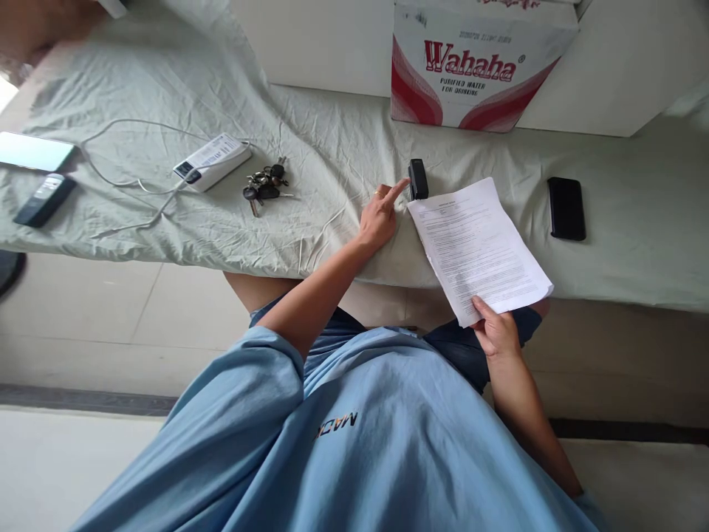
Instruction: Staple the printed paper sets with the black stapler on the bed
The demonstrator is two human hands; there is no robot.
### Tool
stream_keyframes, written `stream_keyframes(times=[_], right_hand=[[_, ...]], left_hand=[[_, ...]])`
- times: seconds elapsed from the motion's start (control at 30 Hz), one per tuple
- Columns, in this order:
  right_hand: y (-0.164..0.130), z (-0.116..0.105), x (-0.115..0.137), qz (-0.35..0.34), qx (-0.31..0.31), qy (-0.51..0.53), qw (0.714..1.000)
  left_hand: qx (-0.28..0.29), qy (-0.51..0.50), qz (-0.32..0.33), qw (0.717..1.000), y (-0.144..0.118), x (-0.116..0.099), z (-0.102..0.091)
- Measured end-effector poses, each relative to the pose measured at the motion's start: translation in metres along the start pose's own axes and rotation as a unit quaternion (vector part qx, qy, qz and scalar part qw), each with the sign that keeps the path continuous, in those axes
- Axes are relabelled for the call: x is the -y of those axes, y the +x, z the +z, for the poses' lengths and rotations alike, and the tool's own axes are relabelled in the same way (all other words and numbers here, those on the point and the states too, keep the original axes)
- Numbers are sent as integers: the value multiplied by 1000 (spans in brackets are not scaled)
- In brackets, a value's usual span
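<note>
My right hand (498, 331) grips the near edge of a few printed sheets of paper (476, 247), thumb on top and fingers beneath. The sheets slant over the table edge, with the far left corner at a small black stapler (419, 179). Whether that corner lies inside the stapler's jaws I cannot tell. My left hand (379, 218) rests on the cloth with its index finger stretched out to the stapler's left side, at or just short of touching it. Its other fingers are partly curled and hold nothing.
A pale green cloth (332, 170) covers the table. Keys (267, 185), a white power bank (213, 161) with cable, a phone (36, 151) and a dark device (45, 199) lie left. A black phone (566, 208) lies right. Behind stands a Wahaha carton (476, 66); another person's blurred arm (49, 26) is far left.
</note>
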State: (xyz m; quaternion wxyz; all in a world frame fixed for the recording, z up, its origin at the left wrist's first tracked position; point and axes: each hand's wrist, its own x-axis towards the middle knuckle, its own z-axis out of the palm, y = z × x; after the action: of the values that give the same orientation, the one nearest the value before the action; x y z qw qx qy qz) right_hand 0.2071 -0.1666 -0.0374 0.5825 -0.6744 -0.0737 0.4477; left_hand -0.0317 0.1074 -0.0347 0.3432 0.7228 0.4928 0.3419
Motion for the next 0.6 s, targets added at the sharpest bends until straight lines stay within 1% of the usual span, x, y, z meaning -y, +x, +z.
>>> stream_keyframes(times=[0.1, 0.2, 0.33, 0.4, 0.47, 0.53, 0.6], right_hand=[[1, 3, -3, -14, -8, 2, 1000], [2, 5, -7, -16, -12, -1, 1000], [-1, 6, -11, -7, -18, -12, 1000], [-4, 7, -12, -2, -19, -11, 1000], [-7, 9, -13, 2, -17, -3, 1000], [-9, 12, -14, 6, -9, 4, 1000], [-11, 14, -14, 9, 2, 11, 1000]], left_hand=[[20, -33, -3, 999, -1, -5, 1], [41, -20, -2, 999, 0, -7, 3], [53, -7, -2, 999, -1, -5, 6], [57, 11, 7, 998, -1, -5, 7], [66, 52, 18, 996, -1, -5, 9], [71, 91, 25, 993, 0, -7, 11], [71, 108, 26, 991, 1, -9, 13]])
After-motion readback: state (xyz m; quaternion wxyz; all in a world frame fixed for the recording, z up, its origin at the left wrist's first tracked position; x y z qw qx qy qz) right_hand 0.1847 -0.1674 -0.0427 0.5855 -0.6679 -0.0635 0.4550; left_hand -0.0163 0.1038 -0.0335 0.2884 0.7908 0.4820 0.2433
